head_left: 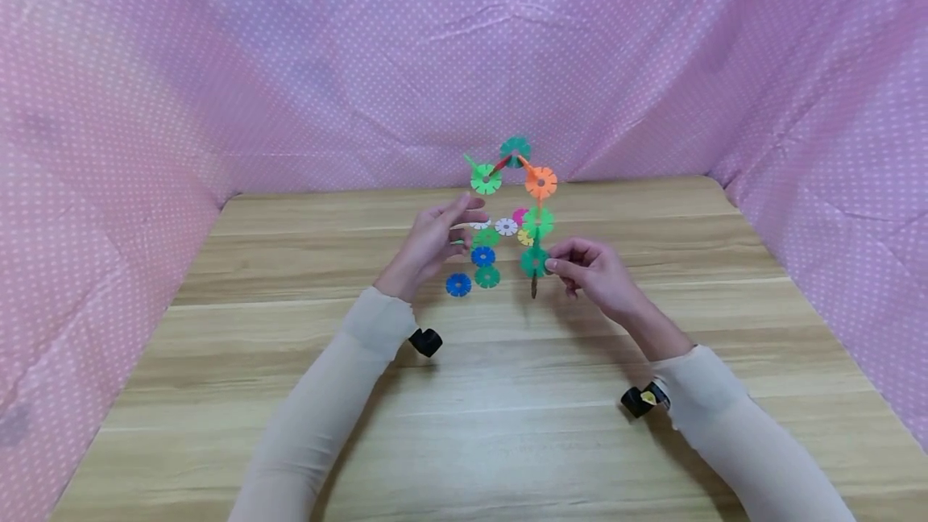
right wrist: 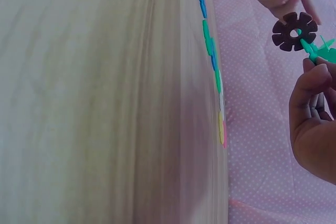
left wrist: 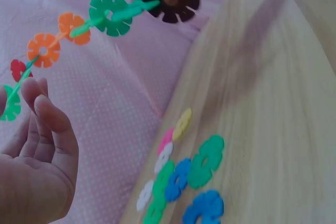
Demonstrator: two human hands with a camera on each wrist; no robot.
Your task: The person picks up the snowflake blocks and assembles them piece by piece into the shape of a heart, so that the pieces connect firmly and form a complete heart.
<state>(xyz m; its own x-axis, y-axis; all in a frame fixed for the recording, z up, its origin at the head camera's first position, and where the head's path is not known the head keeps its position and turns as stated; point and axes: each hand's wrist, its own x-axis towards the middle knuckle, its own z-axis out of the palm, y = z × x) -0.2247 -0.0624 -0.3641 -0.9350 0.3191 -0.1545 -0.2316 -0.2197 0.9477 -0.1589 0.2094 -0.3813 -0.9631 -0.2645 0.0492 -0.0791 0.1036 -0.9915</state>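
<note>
Above the counter [head_left: 449, 441], the right grip [head_left: 598, 276] pinches a green disc [head_left: 532, 267] of the chain [head_left: 548, 188]; left grip [head_left: 432, 238], fingers apart, appears empty. Linking seems in hand; next move likely calls for steadying the chain.

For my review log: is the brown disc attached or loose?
Attached: the brown disc has an edge-on green disc slotted into it, as the right wrist view shows.

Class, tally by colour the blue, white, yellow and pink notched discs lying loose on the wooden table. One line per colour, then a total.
Blue notched discs: 2
White notched discs: 2
Yellow notched disc: 1
Pink notched disc: 1
Total: 6
</note>
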